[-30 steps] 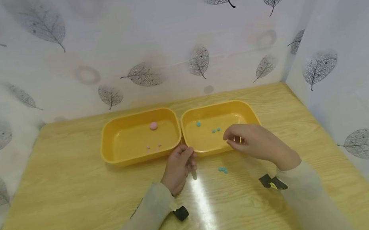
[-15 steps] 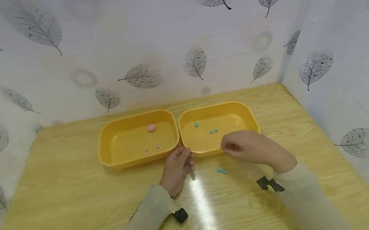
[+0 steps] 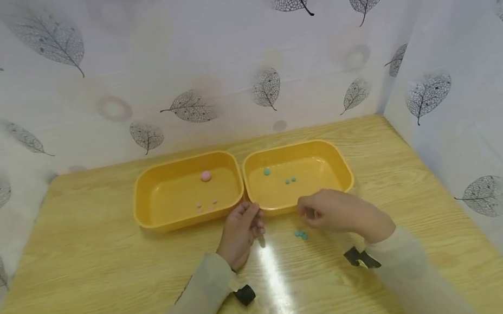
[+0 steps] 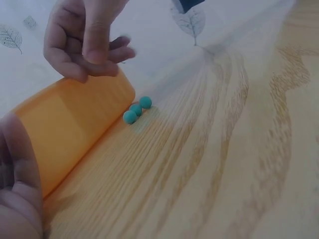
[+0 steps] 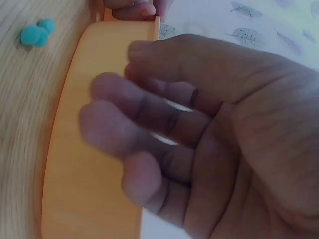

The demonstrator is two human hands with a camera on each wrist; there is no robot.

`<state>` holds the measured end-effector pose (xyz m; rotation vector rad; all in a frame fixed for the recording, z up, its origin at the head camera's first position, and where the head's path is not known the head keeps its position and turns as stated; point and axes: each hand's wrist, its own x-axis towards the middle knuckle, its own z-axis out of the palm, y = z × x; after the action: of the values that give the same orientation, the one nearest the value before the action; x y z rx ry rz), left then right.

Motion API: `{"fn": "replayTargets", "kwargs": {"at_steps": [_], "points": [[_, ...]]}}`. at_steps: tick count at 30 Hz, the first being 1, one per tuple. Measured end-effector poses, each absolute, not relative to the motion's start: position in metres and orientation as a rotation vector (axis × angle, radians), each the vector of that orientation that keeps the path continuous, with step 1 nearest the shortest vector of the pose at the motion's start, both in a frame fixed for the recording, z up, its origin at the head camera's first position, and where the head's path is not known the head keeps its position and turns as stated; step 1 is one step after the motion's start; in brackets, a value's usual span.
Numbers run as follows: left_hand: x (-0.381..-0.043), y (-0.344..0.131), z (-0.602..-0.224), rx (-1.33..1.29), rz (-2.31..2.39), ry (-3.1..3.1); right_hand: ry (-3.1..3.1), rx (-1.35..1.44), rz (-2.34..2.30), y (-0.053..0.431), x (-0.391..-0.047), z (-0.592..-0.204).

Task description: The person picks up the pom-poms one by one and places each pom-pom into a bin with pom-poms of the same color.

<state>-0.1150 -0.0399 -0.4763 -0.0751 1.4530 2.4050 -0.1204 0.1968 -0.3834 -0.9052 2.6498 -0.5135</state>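
Note:
My left hand (image 3: 239, 234) pinches the near left corner of the right yellow tray (image 3: 308, 206) between thumb and fingers. Just over that tray's near rim hovers my right hand (image 3: 342, 214), its fingers loosely bent and nothing between them in the right wrist view. Below its fingertips, three small teal balls (image 4: 136, 110) lie in a short row on the table, close to the tray's outer wall. Inside the right tray are a larger teal ball (image 3: 267, 171) and two small teal balls (image 3: 290, 180).
A second yellow tray (image 3: 159, 226) stands directly left of the first, holding a larger pink ball (image 3: 205, 176) and several tiny pink balls (image 3: 199, 205). Both trays sit on a wood-grain table (image 3: 104, 290). Leaf-patterned curtains (image 3: 193, 40) enclose the back and sides.
My right hand has come down and left, from over the right tray toward the teal balls on the table, its fingers closing and then parting slightly. My left hand stays at the tray corner.

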Motion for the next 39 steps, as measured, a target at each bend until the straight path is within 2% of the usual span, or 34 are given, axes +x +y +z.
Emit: {"fn": "replayTargets", "kwargs": {"at_steps": [8,18,39], "points": [[-0.116,-0.040,-0.477,-0.090,2.407,1.443,2.664,-0.964,-0.434,0.187,-0.116,-0.401],[-0.115,-0.040,-0.477,-0.061,2.408,1.460,2.651,-0.889,-0.369,0.175,-0.113,-0.412],[-0.116,-0.040,-0.478,-0.054,2.401,1.444,2.638,-0.837,-0.349,0.175,-0.114,-0.412]]}}
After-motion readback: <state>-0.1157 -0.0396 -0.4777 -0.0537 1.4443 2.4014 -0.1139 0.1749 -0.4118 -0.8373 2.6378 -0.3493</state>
